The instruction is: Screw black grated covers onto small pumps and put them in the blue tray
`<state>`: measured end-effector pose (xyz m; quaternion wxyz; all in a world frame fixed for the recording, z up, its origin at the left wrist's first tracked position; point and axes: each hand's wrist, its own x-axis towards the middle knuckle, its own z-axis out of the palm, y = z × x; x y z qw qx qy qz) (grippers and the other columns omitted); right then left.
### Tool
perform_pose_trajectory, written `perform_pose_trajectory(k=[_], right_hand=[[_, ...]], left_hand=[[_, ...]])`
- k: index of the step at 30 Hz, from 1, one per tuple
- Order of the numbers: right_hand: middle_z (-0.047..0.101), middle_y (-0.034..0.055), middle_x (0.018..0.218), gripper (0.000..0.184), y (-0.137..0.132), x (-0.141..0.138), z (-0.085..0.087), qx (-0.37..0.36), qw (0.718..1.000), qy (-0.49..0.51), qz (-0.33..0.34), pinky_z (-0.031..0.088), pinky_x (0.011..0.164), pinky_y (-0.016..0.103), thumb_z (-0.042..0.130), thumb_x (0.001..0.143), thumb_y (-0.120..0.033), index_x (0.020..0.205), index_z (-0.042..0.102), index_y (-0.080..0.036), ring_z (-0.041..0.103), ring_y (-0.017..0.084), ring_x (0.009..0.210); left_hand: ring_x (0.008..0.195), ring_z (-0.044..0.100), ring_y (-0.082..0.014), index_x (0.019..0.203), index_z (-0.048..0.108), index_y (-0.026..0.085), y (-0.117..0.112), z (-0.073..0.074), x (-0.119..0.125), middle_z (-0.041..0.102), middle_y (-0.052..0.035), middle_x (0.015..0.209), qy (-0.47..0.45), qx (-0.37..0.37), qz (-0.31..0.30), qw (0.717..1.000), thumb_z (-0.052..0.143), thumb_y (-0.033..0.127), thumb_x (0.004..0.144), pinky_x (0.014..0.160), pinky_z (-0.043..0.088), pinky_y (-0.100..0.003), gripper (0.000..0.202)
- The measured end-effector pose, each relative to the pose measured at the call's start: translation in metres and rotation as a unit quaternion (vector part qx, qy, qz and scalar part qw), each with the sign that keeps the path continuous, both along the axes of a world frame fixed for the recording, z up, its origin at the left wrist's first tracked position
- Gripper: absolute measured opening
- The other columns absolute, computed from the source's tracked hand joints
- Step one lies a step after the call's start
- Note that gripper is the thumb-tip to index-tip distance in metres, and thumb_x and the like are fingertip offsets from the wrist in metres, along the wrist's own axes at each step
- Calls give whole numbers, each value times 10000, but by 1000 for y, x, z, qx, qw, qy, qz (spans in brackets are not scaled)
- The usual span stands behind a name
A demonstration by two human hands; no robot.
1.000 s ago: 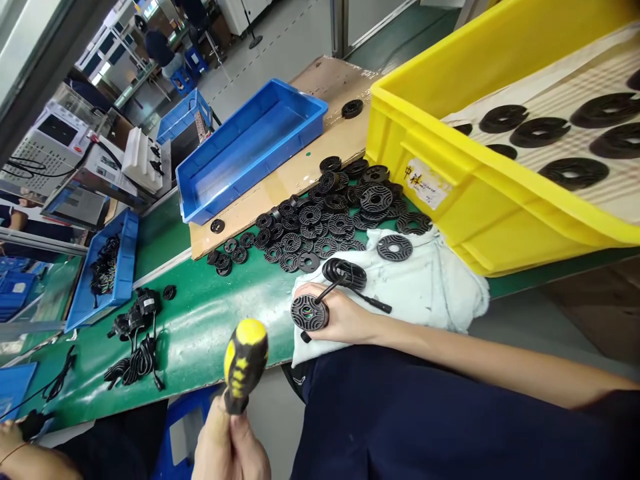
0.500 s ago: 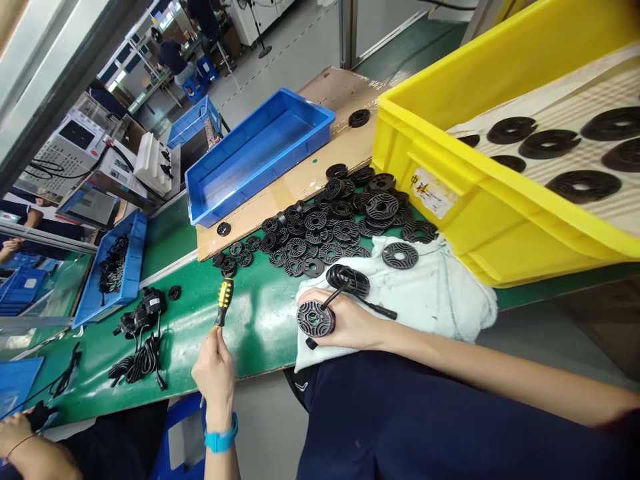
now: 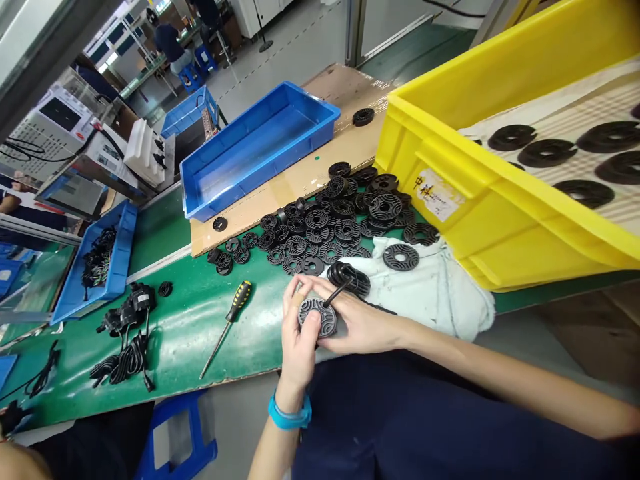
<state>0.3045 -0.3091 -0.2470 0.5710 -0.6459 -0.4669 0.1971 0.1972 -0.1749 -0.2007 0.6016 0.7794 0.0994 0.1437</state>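
Both my hands are closed around a round black device point(image 3: 325, 319) with a grooved face and a cable, held over the front edge of the bench. My left hand point(image 3: 298, 333), with a blue wristband, presses its thumb on the face. My right hand point(image 3: 357, 325) grips the device from the other side. The coiled black cable point(image 3: 349, 279) lies on a pale cloth point(image 3: 450, 283) just behind. A screwdriver point(image 3: 231, 320) with a black and yellow handle rests on the green bench, left of my hands. One loose grooved disc point(image 3: 401, 257) lies on the cloth.
Behind my hands is a pile of black grooved parts point(image 3: 317, 230). A yellow bin point(image 3: 425, 150) with discs stands right, a blue tray point(image 3: 250, 170) on cardboard behind. Leftward are cabled black devices point(image 3: 131, 310) and a blue bin point(image 3: 123, 270). A co-worker's arm point(image 3: 20, 460) shows lower left.
My left hand has put the screwdriver down on the bench and moved right to the device. The device stays in my right hand, now with my left thumb on its face.
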Motion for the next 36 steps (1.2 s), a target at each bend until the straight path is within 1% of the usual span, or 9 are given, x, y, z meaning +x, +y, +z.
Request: perform_pose_trajectory(k=[2, 4, 7, 10, 13, 19, 27, 32, 36], right_hand=[[401, 162, 1658, 882, -9, -8, -4, 25, 997, 74, -7, 244, 1304, 555, 726, 905, -464, 1650, 323, -217, 321, 337, 1578], [371, 136, 1690, 732, -14, -16, -5, 53, 987, 153, -12, 224, 1308, 557, 586, 997, -593, 1617, 408, -247, 293, 324, 1594], [377, 126, 1693, 594, -12, -24, 1, 61, 972, 224, -21, 232, 1307, 548, 525, 1035, -620, 1511, 565, -267, 304, 311, 1592], [452, 140, 1643, 546, -6, -23, 6, 81, 962, 261, -19, 293, 1285, 537, 564, 1021, -613, 1430, 643, -260, 372, 315, 1557], [602, 144, 1493, 519, -1, -19, 6, 106, 959, 260, -23, 396, 1227, 514, 609, 996, -607, 1349, 700, -239, 491, 324, 1467], [737, 129, 1178, 497, 6, -9, 3, 139, 963, 229, -30, 525, 1072, 453, 610, 985, -609, 1231, 759, -204, 658, 309, 1227], [764, 75, 1177, 417, 20, -11, -6, 167, 965, 188, -72, 509, 1078, 412, 561, 1023, -566, 1276, 737, -285, 700, 259, 1154], [758, 95, 1188, 421, 19, -15, -4, 143, 970, 178, -85, 502, 1099, 454, 540, 1032, -570, 1233, 747, -265, 680, 286, 1196], [763, 99, 1186, 414, 11, -16, -3, 116, 972, 188, -85, 498, 1119, 444, 561, 1029, -564, 1210, 761, -249, 668, 293, 1229]], left_hand=[[1541, 420, -317, 1374, 670, 266, -9, -8, 2, 466, -102, 1643, -6, -44, 10, 999, 556, 498, 1035, 1278, 337, -497, 427], [1533, 426, -322, 1318, 689, 255, -9, -15, -1, 503, -108, 1611, -17, -57, 18, 998, 560, 499, 1032, 1282, 320, -523, 398], [1549, 397, -320, 1301, 683, 255, -6, -23, -6, 474, -108, 1627, -29, -71, 21, 997, 544, 505, 1040, 1288, 301, -533, 387], [1587, 331, -330, 1327, 675, 275, -5, -27, -7, 341, -85, 1716, -24, -94, 3, 995, 501, 540, 1049, 1291, 297, -538, 421], [1565, 368, -367, 1309, 695, 262, -4, -28, -4, 285, -89, 1746, -21, -118, -15, 993, 484, 585, 1035, 1263, 342, -576, 474], [1462, 511, -383, 1226, 728, 266, -4, -33, -2, 575, -118, 1555, -33, -196, -13, 980, 562, 505, 997, 1196, 420, -622, 370], [1387, 560, -348, 1110, 628, 296, -8, -41, 0, 707, -94, 1255, -53, -184, 52, 980, 619, 511, 958, 1183, 419, -619, 263], [1403, 534, -344, 1110, 580, 284, -11, -35, 5, 685, -92, 1219, -36, -200, 63, 977, 648, 550, 939, 1196, 417, -605, 323], [1335, 569, -333, 1214, 614, 247, -13, -32, 8, 656, -118, 1249, -47, -208, 53, 975, 594, 535, 970, 1165, 454, -550, 378]])
